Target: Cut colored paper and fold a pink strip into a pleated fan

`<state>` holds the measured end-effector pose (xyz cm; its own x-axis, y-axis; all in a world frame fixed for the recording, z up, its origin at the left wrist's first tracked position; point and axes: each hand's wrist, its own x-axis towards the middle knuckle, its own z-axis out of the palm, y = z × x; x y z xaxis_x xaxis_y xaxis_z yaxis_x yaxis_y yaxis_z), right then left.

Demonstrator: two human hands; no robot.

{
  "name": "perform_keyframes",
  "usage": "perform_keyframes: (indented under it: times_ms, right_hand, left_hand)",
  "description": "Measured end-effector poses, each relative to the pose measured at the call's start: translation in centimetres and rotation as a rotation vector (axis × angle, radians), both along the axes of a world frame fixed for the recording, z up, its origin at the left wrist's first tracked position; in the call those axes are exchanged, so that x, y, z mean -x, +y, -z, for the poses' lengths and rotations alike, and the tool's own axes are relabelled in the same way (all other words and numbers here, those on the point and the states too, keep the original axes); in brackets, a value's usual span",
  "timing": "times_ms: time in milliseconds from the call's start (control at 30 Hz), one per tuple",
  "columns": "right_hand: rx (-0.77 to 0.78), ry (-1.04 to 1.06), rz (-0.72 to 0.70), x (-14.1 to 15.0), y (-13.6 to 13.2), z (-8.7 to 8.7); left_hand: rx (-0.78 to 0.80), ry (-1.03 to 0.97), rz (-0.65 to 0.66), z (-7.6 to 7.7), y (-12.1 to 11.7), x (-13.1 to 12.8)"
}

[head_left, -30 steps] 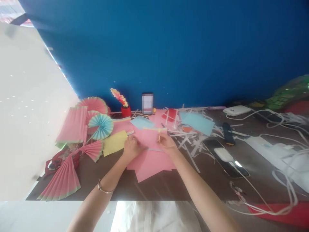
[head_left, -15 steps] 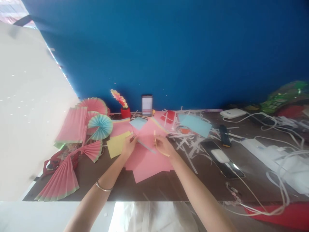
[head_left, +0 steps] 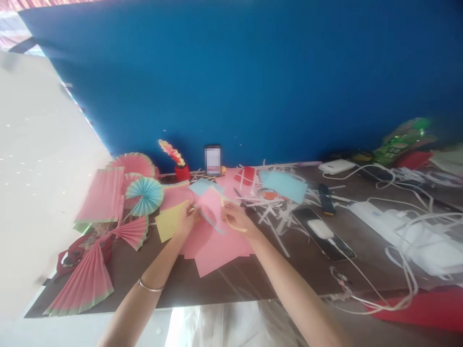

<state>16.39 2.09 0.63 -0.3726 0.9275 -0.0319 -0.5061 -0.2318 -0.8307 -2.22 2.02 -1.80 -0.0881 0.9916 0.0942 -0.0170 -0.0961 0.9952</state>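
Over a pile of pink paper sheets (head_left: pixel 217 253), both of my hands are closed, fingertips facing each other. A thin light blue paper strip (head_left: pixel 214 224) slants down to the right from the fingers of my left hand (head_left: pixel 186 219). My right hand (head_left: pixel 237 217) pinches a narrow yellow paper strip (head_left: pixel 236 227) that curves along its fingers. Pink paper shows between the two strips; I cannot tell whether they are fixed to it. Beside my left hand lies a yellow sheet (head_left: pixel 168 221). A light blue square (head_left: pixel 199 186) is behind my hands, partly covered by pink paper.
Folded pink fans (head_left: pixel 85 284) and a blue pleated rosette (head_left: pixel 146 196) lie left. A red pot (head_left: pixel 182 172) and a phone (head_left: pixel 212 160) stand at the wall. Rightward are white paper scraps (head_left: pixel 280 219), a blue sheet (head_left: pixel 289 185), a black phone (head_left: pixel 338 248) and white cables (head_left: pixel 408 270).
The whole view has shifted a little. My hands have drawn slightly closer together, and pink paper between them now overlaps the light blue square. Both hands keep their hold.
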Motion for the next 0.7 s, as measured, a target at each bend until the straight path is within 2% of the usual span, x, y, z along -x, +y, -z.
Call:
perform_keyframes:
  times_ms: [167, 267, 367, 500, 700]
  right_hand:
    - [0.026, 0.047, 0.05, -0.1, -0.1, 0.0]
    - [0.019, 0.055, 0.027, -0.6, 0.1, -0.4]
    - [0.035, 0.044, 0.036, -1.0, 0.4, -0.7]
    - [0.053, 0.035, 0.065, -1.3, 0.7, -0.7]
    - [-0.045, -0.107, 0.04, -0.7, 0.4, -0.5]
  left_hand:
    - [-0.058, 0.153, -0.103, -0.2, 0.1, 0.6]
    - [-0.082, 0.246, -0.196, -0.2, 0.2, 1.1]
    - [-0.138, 0.309, -0.223, -0.2, 0.5, 1.5]
    - [-0.136, 0.337, -0.125, -0.2, 0.8, 1.8]
    - [-0.174, 0.297, 0.028, -0.3, 0.3, 1.4]
